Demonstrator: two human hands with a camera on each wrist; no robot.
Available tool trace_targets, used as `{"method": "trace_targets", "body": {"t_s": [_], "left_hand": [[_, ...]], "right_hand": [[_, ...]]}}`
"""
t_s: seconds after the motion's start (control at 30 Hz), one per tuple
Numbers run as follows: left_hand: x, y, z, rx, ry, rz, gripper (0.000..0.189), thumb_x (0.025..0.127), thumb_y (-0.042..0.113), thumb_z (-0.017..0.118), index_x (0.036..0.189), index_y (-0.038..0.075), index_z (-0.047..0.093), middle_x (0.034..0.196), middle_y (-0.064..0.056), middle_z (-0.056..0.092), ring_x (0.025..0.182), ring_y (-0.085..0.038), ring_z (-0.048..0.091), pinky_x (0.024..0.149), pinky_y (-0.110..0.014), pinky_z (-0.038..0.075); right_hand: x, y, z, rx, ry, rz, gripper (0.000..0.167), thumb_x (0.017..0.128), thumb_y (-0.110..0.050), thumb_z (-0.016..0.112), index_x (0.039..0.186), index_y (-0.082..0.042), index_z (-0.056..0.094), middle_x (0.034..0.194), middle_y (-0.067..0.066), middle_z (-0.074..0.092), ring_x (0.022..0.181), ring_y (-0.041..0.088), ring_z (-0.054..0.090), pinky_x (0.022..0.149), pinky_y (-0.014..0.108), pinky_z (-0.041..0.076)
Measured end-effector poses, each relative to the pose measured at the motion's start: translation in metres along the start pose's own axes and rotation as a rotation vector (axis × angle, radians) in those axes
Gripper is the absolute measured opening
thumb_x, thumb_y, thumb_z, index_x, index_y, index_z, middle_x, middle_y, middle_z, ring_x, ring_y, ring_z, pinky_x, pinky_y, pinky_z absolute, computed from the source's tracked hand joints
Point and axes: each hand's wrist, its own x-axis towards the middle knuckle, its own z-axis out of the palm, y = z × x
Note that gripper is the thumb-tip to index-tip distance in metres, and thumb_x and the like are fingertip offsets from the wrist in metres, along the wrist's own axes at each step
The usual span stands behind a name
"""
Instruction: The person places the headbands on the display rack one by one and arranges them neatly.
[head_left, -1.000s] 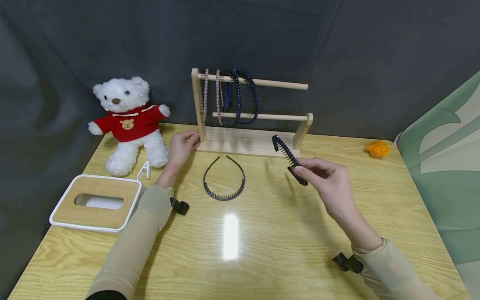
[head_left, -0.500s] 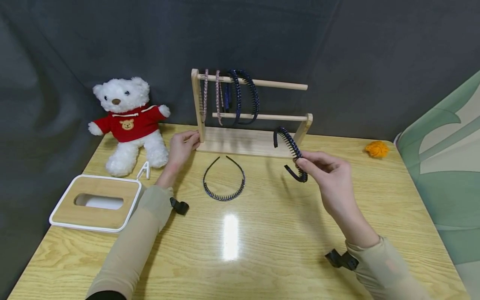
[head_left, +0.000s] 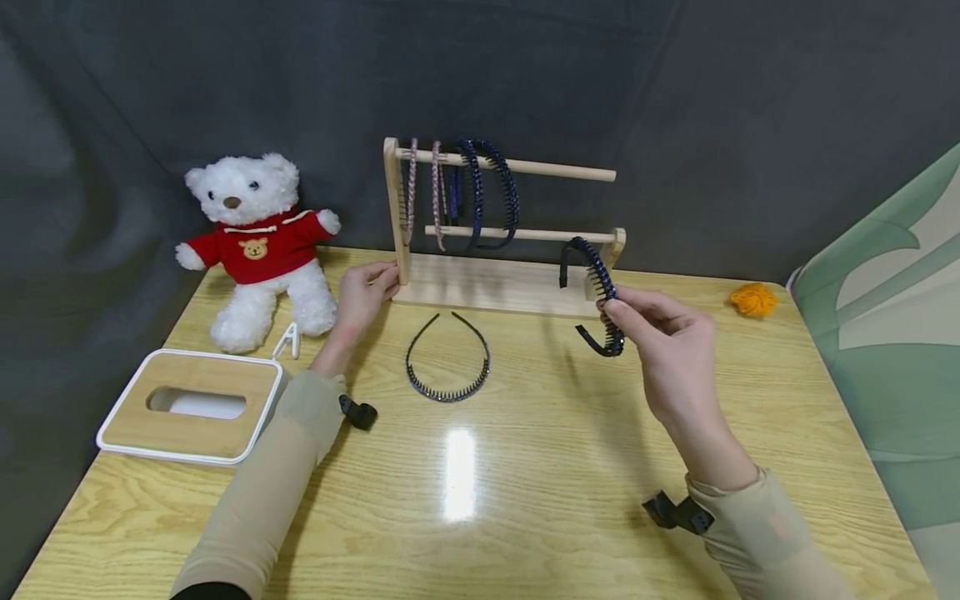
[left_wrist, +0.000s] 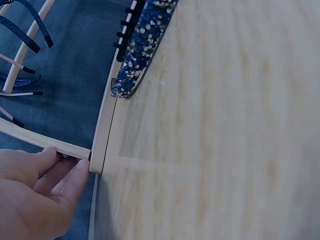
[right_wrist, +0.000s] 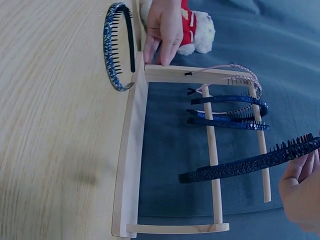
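In the head view my right hand (head_left: 678, 358) pinches a dark, glittery toothed headband (head_left: 600, 283) between thumb and fingers, raised in front of the right end of a wooden headband rack (head_left: 495, 287). In the right wrist view its band overlaps the lower rod (right_wrist: 216, 190). My left hand (head_left: 365, 296) touches the outer side of the rack's left post (left_wrist: 65, 147) with thumb and fingertips, low near the base. A second dark glittery headband (head_left: 447, 396) lies on the table in front of the rack. Pink headbands (head_left: 437, 192) and dark blue headbands (head_left: 510, 192) hang at the rack's left.
A white teddy bear (head_left: 255, 250) in a red sweater sits left of the rack. In front of it stands a tissue box (head_left: 225, 367) with a wooden lid, beside a white letter-A-shaped piece (head_left: 294, 340). An orange bundle (head_left: 753, 298) lies at the table's far right.
My right hand has moved up and slightly right with the headband, turning it so its curve faces right and its open ends face left. The left hand stays at the rack's post.
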Motion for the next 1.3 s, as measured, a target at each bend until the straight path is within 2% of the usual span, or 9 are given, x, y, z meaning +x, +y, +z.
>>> {"method": "trace_targets", "body": {"t_s": [0.2, 0.33, 0.43, 0.67, 0.9, 1.17, 1.3], "left_hand": [[0.0, 0.001, 0.001, -0.008, 0.003, -0.008, 0.03, 0.112, 0.008, 0.058, 0.131, -0.012, 0.07, 0.131, -0.029, 0.069, 0.112, -0.03, 0.071, 0.093, -0.022, 0.062], [-0.001, 0.001, 0.001, -0.006, 0.006, -0.008, 0.029, 0.112, 0.007, 0.058, 0.131, -0.012, 0.071, 0.131, -0.029, 0.069, 0.107, -0.023, 0.072, 0.092, -0.021, 0.062], [0.0, 0.001, 0.001, -0.006, 0.004, -0.006, 0.029, 0.112, 0.007, 0.059, 0.13, -0.012, 0.071, 0.131, -0.028, 0.069, 0.108, -0.024, 0.072, 0.092, -0.022, 0.062], [0.0, 0.0, 0.001, -0.008, -0.002, -0.004, 0.03, 0.112, 0.008, 0.059, 0.131, -0.011, 0.07, 0.132, -0.029, 0.069, 0.117, -0.037, 0.069, 0.095, -0.023, 0.062], [0.001, -0.001, 0.0, 0.005, 0.004, 0.0, 0.029, 0.112, 0.007, 0.059, 0.13, -0.012, 0.071, 0.131, -0.029, 0.069, 0.113, -0.033, 0.071, 0.092, -0.022, 0.062], [0.0, 0.0, 0.0, 0.006, -0.003, -0.004, 0.03, 0.112, 0.008, 0.059, 0.13, -0.012, 0.071, 0.132, -0.029, 0.069, 0.116, -0.035, 0.07, 0.094, -0.022, 0.062], [0.0, 0.0, 0.001, 0.012, 0.001, -0.004, 0.03, 0.112, 0.009, 0.059, 0.13, -0.011, 0.072, 0.131, -0.028, 0.07, 0.113, -0.031, 0.071, 0.094, -0.022, 0.062]], "right_hand": [[0.003, -0.001, 0.002, 0.085, 0.036, -0.021, 0.012, 0.094, 0.009, 0.078, 0.106, 0.011, 0.08, 0.095, 0.015, 0.08, 0.086, 0.019, 0.077, 0.08, 0.025, 0.065], [0.006, -0.002, 0.004, 0.124, 0.055, -0.026, 0.011, 0.094, 0.013, 0.076, 0.104, 0.011, 0.08, 0.094, 0.015, 0.08, 0.082, 0.017, 0.076, 0.076, 0.023, 0.064], [0.008, -0.004, 0.005, 0.146, 0.068, -0.018, 0.013, 0.096, 0.015, 0.071, 0.104, 0.011, 0.08, 0.092, 0.014, 0.08, 0.079, 0.017, 0.075, 0.074, 0.022, 0.063], [0.012, -0.012, 0.003, 0.193, 0.091, -0.033, 0.012, 0.095, 0.012, 0.074, 0.106, 0.014, 0.079, 0.093, 0.017, 0.079, 0.079, 0.02, 0.075, 0.078, 0.026, 0.065], [0.017, -0.016, 0.004, 0.158, 0.109, -0.032, 0.013, 0.094, 0.01, 0.076, 0.106, 0.014, 0.078, 0.092, 0.015, 0.078, 0.078, 0.02, 0.072, 0.075, 0.025, 0.063], [0.025, -0.017, 0.004, 0.215, 0.117, -0.054, 0.017, 0.091, 0.011, 0.08, 0.107, 0.018, 0.076, 0.092, 0.019, 0.078, 0.079, 0.023, 0.074, 0.076, 0.026, 0.066], [0.029, -0.019, 0.004, 0.233, 0.131, -0.056, 0.019, 0.091, 0.01, 0.08, 0.107, 0.019, 0.075, 0.092, 0.019, 0.077, 0.078, 0.023, 0.074, 0.073, 0.024, 0.065]]}}
